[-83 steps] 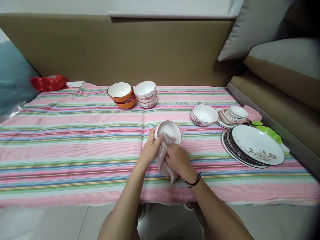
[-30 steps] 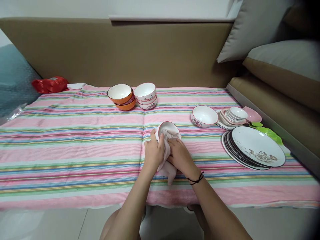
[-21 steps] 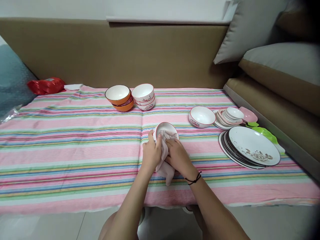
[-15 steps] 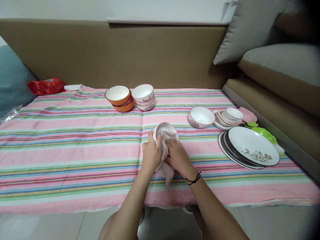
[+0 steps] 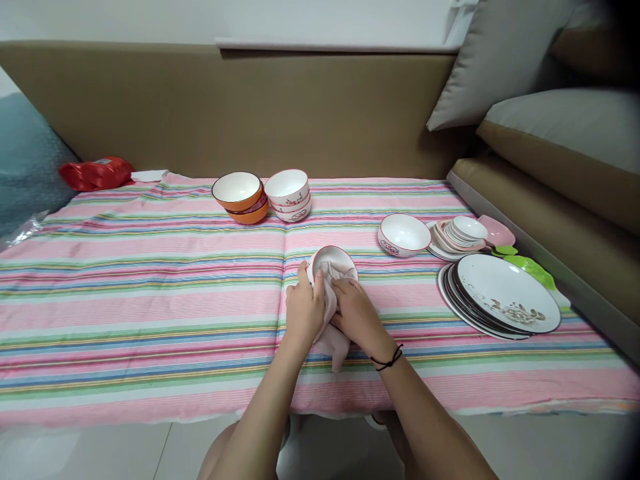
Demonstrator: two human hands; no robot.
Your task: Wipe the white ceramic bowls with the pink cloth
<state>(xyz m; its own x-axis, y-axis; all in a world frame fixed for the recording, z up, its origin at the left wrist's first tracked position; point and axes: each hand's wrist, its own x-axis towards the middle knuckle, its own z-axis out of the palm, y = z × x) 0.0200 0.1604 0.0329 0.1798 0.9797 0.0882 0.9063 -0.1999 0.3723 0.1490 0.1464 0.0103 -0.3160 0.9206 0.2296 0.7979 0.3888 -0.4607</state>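
A small white bowl with a red rim [image 5: 333,257] is tilted toward me at the middle of the striped cloth. My left hand [image 5: 304,308] grips its left side, fingers wrapped round the rim. My right hand [image 5: 356,312], with a black band on the wrist, presses a pale pink cloth [image 5: 332,333] into and against the bowl. The cloth's loose end hangs down between my hands.
Stacked orange bowls [image 5: 240,197] and white bowls [image 5: 290,194] stand at the back. To the right are a single white bowl [image 5: 403,235], a pile of small dishes [image 5: 465,232], stacked large plates [image 5: 500,293] and green leaf-shaped dishes [image 5: 537,265]. A red bag [image 5: 97,172] lies far left. Cushions rise at the right.
Both hands stay on the bowl and cloth; my left hand has shifted further round the rim and the bowl has tilted more toward me. The view drifted slightly.
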